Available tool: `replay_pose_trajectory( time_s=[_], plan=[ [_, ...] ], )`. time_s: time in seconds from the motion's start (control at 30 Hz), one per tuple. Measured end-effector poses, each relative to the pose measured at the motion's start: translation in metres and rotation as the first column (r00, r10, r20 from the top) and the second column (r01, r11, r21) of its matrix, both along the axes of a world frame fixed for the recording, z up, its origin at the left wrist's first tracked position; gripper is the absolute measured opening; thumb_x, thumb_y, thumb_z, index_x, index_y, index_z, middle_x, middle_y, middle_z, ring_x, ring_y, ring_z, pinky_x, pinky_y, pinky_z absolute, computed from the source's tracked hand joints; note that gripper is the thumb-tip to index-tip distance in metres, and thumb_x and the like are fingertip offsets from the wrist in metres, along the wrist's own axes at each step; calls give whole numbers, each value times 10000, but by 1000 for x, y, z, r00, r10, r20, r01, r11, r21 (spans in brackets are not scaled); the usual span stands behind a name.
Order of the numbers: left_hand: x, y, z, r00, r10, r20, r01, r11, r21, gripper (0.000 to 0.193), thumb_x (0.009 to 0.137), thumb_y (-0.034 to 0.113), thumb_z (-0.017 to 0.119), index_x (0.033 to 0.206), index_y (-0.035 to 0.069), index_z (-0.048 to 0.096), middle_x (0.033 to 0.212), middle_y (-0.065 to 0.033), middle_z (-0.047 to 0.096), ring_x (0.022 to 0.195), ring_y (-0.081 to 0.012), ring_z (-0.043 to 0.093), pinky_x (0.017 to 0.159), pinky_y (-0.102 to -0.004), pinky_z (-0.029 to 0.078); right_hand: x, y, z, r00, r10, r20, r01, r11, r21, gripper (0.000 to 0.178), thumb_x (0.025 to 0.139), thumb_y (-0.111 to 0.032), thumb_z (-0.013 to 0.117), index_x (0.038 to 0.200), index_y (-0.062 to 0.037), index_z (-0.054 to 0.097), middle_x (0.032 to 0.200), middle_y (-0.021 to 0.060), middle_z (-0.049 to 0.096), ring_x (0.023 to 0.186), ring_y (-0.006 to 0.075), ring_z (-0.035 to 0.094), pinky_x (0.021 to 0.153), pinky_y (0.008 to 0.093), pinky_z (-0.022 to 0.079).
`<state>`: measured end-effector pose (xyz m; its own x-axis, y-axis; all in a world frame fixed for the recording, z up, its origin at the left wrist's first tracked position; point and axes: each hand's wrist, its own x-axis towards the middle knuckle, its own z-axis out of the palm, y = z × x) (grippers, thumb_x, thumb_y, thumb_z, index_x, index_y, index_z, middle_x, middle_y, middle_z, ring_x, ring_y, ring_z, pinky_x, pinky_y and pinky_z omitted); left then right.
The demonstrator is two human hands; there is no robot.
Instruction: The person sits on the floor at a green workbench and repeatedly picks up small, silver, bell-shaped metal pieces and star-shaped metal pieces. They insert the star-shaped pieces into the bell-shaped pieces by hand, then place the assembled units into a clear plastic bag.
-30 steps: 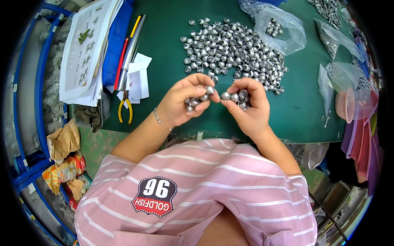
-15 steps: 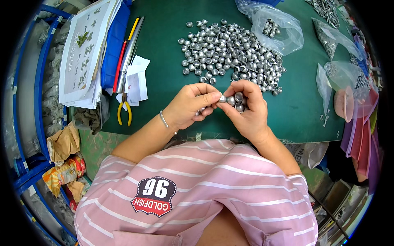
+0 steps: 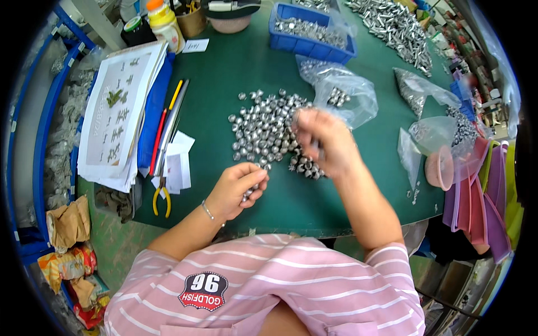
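Note:
My left hand (image 3: 238, 189) is closed around several small silver metal caps, just in front of the pile; part of one shows between thumb and fingers. A large pile of rounded, hollow metal caps (image 3: 260, 126) lies spread on the green tabletop. My right hand (image 3: 328, 140) is over the right side of this pile, its fingers blurred by motion, so whether it holds a cap is unclear. Right behind that hand lies a clear plastic bag (image 3: 361, 103) with more caps in it.
A blue bin (image 3: 314, 42) of small metal parts stands at the back, near a heap of metal pieces (image 3: 392, 28). Yellow-handled pliers (image 3: 162, 199), pens and papers (image 3: 120, 106) lie at the left. Bags and a pink cup (image 3: 439, 168) are at the right.
My hands have come apart. The right has left the left and gone out over the pile; the caps seen in its fingers before no longer show. The view has shifted, showing more table.

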<state>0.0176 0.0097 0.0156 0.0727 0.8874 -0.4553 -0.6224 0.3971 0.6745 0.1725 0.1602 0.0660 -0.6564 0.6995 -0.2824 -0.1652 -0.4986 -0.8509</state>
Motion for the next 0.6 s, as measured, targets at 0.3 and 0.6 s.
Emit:
replay_pose_trajectory(
  time_s=[0.3, 0.6],
  plan=[
    [-8, 0, 6, 936, 352, 18, -351, 929, 117, 110, 912, 150, 504, 854, 57, 510, 774, -63, 545, 516, -88, 462, 358, -177, 314, -46, 70, 13, 954, -211, -213, 192, 976, -104, 137, 882, -182, 507, 856, -51, 535, 746, 54, 563, 563, 83, 494, 380, 195, 346],
    [14, 35, 37, 195, 631, -751, 453, 621, 640, 192, 725, 175, 700, 794, 25, 603, 831, -107, 605, 747, -233, 576, 777, -385, 438, -43, -82, -30, 907, -217, -360, -79, 752, -654, 375, 928, -427, 366, 959, -107, 558, 914, 19, 588, 852, 137, 573, 755, 325, 478]
  ],
)
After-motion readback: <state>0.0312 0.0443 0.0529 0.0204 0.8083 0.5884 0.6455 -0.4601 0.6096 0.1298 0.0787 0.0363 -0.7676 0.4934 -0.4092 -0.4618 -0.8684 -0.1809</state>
